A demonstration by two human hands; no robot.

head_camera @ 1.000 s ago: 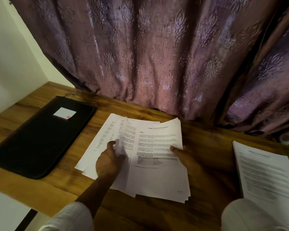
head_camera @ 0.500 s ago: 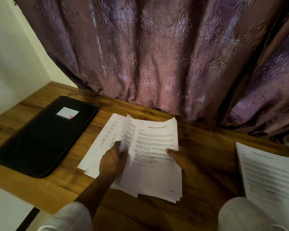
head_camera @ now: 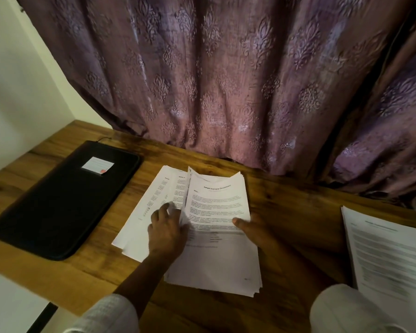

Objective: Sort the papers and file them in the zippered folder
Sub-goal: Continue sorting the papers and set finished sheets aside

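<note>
A stack of printed white papers lies in the middle of the wooden desk, fanned out to the left. My left hand rests on the fanned sheets and its fingers grip the left edge of the upper bundle, which is lifted. My right hand holds the bundle's right edge, thumb on top. The black zippered folder lies shut on the left of the desk, a small white label on its cover. A second pile of printed pages sits at the right.
A purple patterned curtain hangs right behind the desk's back edge. A white wall stands at the left. The desk's front edge runs near my sleeves, with a white surface below it at the lower left.
The upper bundle's left edge and top have risen off the fanned sheets and curled. Both hands have closed in on it. The folder and the right pile stay put.
</note>
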